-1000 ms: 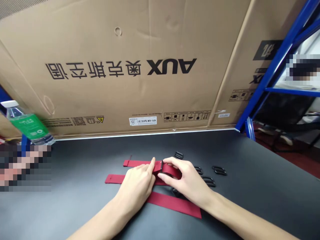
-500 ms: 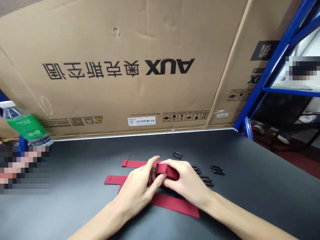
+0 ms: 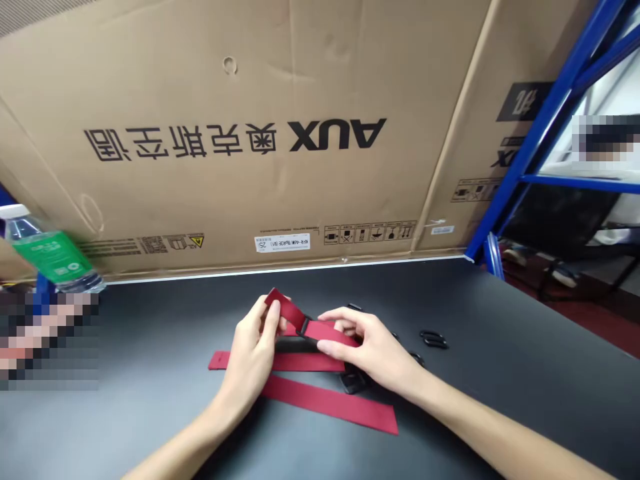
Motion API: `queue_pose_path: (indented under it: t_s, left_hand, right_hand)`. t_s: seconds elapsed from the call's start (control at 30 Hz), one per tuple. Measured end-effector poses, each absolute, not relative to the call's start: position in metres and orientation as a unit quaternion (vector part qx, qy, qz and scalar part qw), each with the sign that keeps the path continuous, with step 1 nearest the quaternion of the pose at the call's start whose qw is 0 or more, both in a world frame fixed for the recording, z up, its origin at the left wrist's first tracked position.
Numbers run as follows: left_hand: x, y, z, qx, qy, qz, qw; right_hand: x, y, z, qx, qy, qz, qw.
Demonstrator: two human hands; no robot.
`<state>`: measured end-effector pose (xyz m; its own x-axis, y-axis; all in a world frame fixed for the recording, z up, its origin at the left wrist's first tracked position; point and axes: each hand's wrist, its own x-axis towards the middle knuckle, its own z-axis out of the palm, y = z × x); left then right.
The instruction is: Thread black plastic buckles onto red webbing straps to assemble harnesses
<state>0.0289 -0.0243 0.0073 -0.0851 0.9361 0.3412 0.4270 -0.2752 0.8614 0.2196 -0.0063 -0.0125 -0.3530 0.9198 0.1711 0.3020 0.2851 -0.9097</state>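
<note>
Red strap (image 3: pixel 290 312) is raised just above the surface (image 3: pixel 175 413) between two hands set apart, and it passes through a black slide buckle (image 3: pixel 303 326). The left hand (image 3: pixel 253 343) is closed on the strap near its tip, thumb on the upper face; the right hand (image 3: pixel 380 350) holds the length on the buckle's other side, though its exact pinch is partly hidden. Working the band through cleanly looks to call for a steady, even pull from the left, lined up with the slot, while the right fingers feed slack and stop the buckle turning. The band should lie flat across the full width of the bar; a skewed pull could bunch one edge or twist the webbing. The short tip needs a firm pinch, since it could slip back if let go early. Nearer the body, the middle red strip (image 3: pixel 307 362) and the lower red strip (image 3: pixel 340 403) lie flat, so the worked piece is best lifted clear of them and of the loose black buckle (image 3: pixel 353 382) by the right hand.
</note>
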Motion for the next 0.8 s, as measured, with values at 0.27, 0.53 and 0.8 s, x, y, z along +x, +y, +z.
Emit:
queue_pose_path:
  t_s: [0.27, 0.53, 0.8]
  left_hand:
    - [0.016, -0.021, 0.014, 0.614, 0.541, 0.547, 0.177]
    - [0.022, -0.026, 0.004, 0.896, 0.32, 0.309, 0.009]
    - [0.02, -0.024, -0.011, 0.93, 0.291, 0.209, -0.078]
  right_hand:
    - [0.226, -0.004, -0.013, -0.374, -0.79, 0.283, 0.394]
    - [0.233, 0.002, -0.01, -0.272, -0.888, 0.2, 0.312]
    - [0.262, 0.023, 0.015, -0.463, -0.799, 0.143, 0.355]
